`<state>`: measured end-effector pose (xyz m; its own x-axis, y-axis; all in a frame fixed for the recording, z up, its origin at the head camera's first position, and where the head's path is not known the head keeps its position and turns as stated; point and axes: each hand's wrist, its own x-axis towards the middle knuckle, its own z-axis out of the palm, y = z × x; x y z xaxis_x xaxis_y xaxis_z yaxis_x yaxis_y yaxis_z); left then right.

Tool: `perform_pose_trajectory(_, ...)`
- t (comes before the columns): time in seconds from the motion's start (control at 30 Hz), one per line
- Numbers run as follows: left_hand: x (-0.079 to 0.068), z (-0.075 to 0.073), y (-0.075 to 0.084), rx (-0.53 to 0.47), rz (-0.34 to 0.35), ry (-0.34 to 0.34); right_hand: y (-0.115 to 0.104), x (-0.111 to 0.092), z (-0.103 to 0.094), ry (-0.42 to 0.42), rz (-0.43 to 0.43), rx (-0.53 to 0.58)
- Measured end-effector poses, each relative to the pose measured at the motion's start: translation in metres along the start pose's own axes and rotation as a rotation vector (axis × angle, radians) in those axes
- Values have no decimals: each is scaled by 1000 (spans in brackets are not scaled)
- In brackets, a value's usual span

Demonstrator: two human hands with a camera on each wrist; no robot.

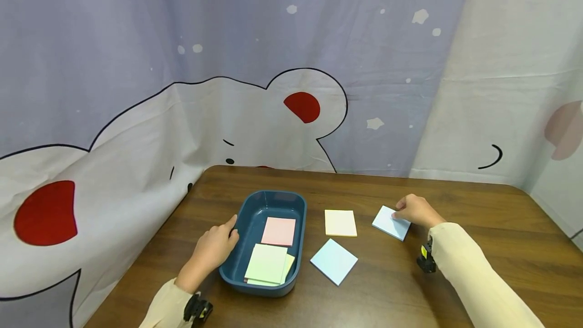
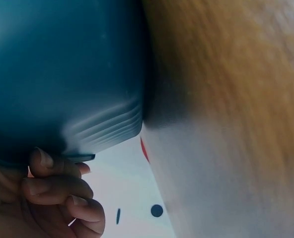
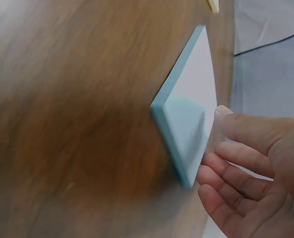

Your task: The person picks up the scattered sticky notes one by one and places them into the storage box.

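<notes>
A dark blue plastic bin (image 1: 242, 280) stands left of centre, and my left hand (image 1: 213, 247) grips its left rim; in the left wrist view curled fingers (image 2: 57, 191) sit under that rim. Inside lie a pink sticky note pad (image 1: 279, 231) and a pale green one (image 1: 266, 263) over a yellowish one (image 1: 289, 269). At the right, my right hand (image 1: 416, 210) pinches the far edge of a light blue sticky note pad (image 1: 389, 224), thumb on top. The right wrist view shows this pad (image 3: 184, 124) low over the wood with fingertips at its edge.
Between bin and right hand, a cream sticky note pad (image 1: 340, 222) lies farther back and another light blue pad (image 1: 334, 261) nearer, turned cornerwise. The brown wooden table (image 1: 387, 292) ends at a patterned curtain (image 1: 364, 65) behind.
</notes>
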<state>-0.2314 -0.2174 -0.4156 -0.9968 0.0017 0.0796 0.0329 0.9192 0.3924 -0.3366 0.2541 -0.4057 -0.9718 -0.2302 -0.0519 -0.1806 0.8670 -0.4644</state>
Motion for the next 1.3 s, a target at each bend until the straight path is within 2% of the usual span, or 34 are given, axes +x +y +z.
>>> perform_pose_trajectory(0.23,-1,0,1,-1,-6,-2,14,-3,0,-31,40,-4)
perform_pose_trajectory(0.7,0,0,1,-10,-6,-1,7,-9,6,-10,54,-58)
perform_pose_trajectory(0.93,1,0,1,10,-11,3,2,-12,6,-3,23,-34)
perform_pose_trajectory(1.3,1,1,0,14,-10,-2,-3,-15,8,26,-29,-68)
